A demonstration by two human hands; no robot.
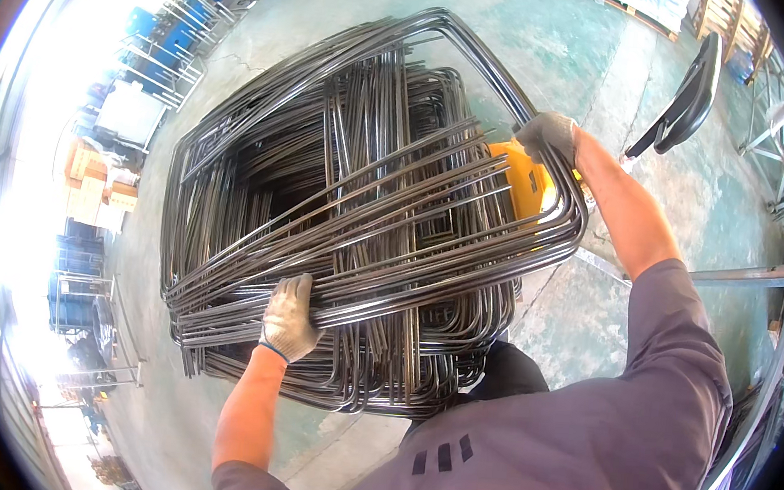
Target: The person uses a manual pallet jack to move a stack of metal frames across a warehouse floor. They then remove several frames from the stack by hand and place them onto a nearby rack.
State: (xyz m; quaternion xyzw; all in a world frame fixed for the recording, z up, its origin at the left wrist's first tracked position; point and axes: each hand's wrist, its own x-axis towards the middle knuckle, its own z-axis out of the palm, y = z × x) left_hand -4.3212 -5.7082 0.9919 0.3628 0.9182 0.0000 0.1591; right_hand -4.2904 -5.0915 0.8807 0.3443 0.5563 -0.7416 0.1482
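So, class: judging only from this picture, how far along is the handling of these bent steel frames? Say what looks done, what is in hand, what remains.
Done: many bent rod frames already lie stacked in a crisscross heap over a yellow cart. In hand: the gloved left hand and right hand grip opposite ends of the top bundle of frames. Left: that bundle looks not yet let go; how many more frames are due cannot be told.

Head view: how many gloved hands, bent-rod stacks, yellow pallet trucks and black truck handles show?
Gloved hands: 2 (left hand, right hand, both gripping rods)
Rod stack: 1
Yellow pallet truck: 1
Black truck handle: 1
Total: 5
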